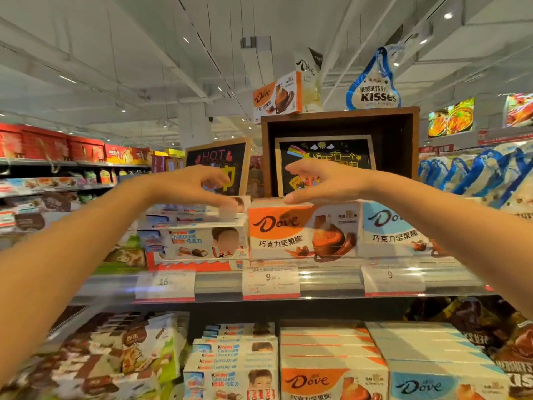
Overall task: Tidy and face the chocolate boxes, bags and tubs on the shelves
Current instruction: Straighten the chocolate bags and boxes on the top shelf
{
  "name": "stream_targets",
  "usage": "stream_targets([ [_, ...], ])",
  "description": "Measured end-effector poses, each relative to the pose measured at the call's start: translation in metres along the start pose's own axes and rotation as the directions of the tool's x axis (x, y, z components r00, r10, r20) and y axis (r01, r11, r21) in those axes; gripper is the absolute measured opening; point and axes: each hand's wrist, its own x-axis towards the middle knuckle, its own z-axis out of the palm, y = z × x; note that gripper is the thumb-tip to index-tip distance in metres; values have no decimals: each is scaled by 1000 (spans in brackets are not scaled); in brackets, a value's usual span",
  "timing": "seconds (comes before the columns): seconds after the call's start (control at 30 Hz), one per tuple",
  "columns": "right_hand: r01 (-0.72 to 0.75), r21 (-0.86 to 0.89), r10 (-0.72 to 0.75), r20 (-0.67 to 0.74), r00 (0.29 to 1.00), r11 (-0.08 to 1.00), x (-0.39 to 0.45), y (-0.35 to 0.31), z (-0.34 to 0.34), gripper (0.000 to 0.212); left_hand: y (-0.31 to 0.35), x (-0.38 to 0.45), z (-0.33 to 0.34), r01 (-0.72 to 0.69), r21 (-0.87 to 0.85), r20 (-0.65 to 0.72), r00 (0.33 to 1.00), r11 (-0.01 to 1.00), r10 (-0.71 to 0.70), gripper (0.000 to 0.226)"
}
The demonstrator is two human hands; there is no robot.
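At the far left of the frame, shelves carry red gift boxes [52,145] up high and blurred bags below them. Your left hand [187,183] reaches in from the lower left and hangs above the stacked Kinder boxes [193,241] in the middle of the frame; its fingers [219,177] are loosely curved and spread, holding nothing, and you cannot tell whether the thumb touches the top box. Behind it leans a chalkboard sign [219,160] reading HOT. Under the boxes, the shelf edge [328,280] carries white price tags. Just right of the Kinder boxes, touching them, stands the orange Dove box [302,229], facing forward. Your right hand [326,180] is above it, fingers [297,168] curved open and empty, the thumb lying at the box's top rear edge. A blue Dove box [395,226] sits just beside the orange one, partly hidden by your right forearm. Above, a dark wooden crate [340,151] bears another orange Dove box [277,96] and a Hershey's Kisses bag [375,90] in the upper centre. The lower shelf holds more Kinder and Dove boxes.
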Motion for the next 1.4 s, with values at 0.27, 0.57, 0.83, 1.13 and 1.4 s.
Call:
stream_targets([
  [0.27, 232, -304, -241, 9, 971, 924, 48, -53, 60, 88, -58, -44, -2, -25, 118, 84, 996, 993, 15, 108],
  [0.57, 165, -218, -144, 111, 983, 962, 66, -70, 74, 71, -77, -38, -11, -208, 130, 40, 978, 969, 205, 64],
  [0.83, 171, -577, -16, 265, 964, 799, 66, -74, 82, 56, -83, -44, -2, -201, 531, 189, 975, 824, 116, 95],
  [1.13, -163, -419, 284, 243, 927, 893, 77, -78, 62, 100, -85, -41, -13, -144, 186, 189, 976, 972, 108, 74],
  [1.4, -72, -435, 211, 281, 936, 898, 75, -68, 68, 52, -101, -31, -12, -77, 164, 196, 980, 983, 44, 67],
])
